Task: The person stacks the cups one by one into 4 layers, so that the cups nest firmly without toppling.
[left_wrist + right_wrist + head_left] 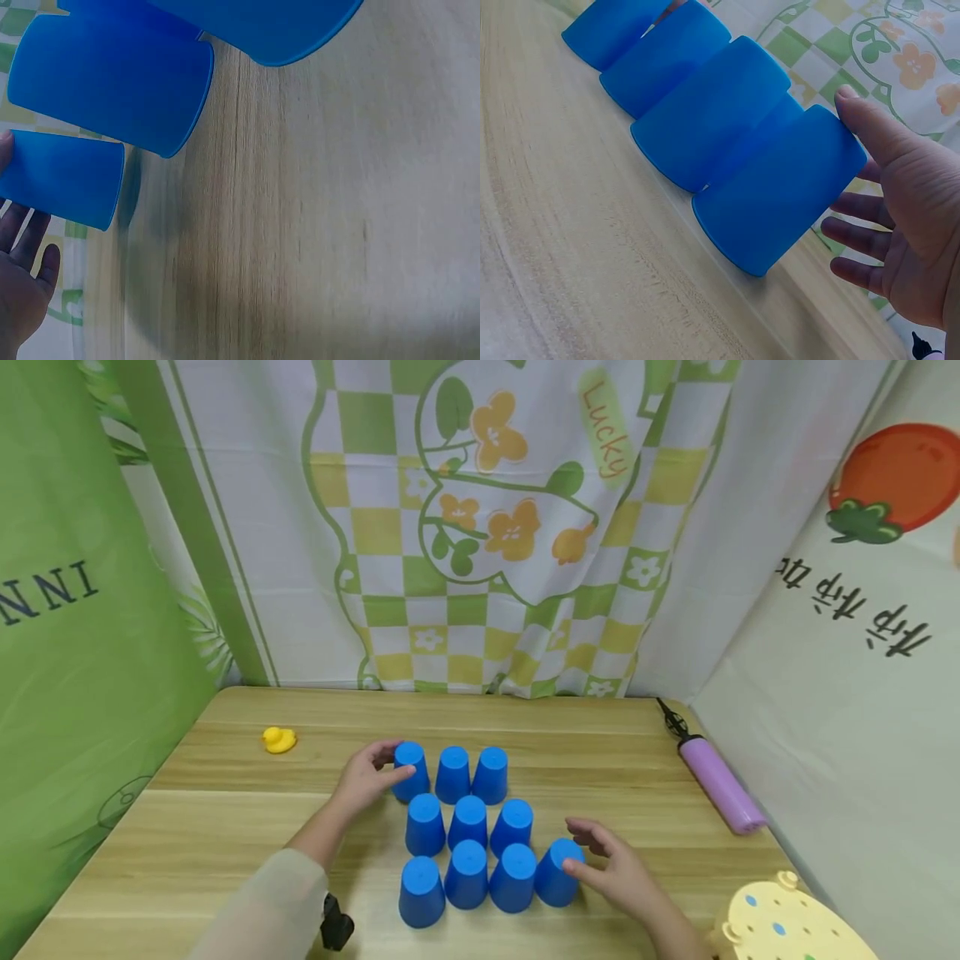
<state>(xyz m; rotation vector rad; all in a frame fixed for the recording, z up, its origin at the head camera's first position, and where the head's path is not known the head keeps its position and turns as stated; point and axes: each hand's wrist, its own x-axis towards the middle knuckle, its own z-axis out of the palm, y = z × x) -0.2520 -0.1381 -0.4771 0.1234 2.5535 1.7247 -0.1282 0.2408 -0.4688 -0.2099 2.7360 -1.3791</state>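
Note:
Upside-down blue cups stand in three rows. My left hand (367, 777) is at the leftmost cup of the back row (410, 777), its thumb across the near side and fingers round the far side. In the left wrist view that cup (64, 180) sits between thumb and fingers. My right hand (618, 868) is beside the rightmost cup of the front row (557, 878). In the right wrist view its thumb lies at the top edge of that cup (780, 191), with the other fingers spread along the far side. Three cups form the middle row (468, 822).
A yellow rubber duck (279, 740) sits at the back left of the wooden table (225, 827). On the right lie a purple hand pump (720, 783) and a pale yellow spotted box (795, 927). A small black object (336, 925) is by the left sleeve. Printed curtains surround the table.

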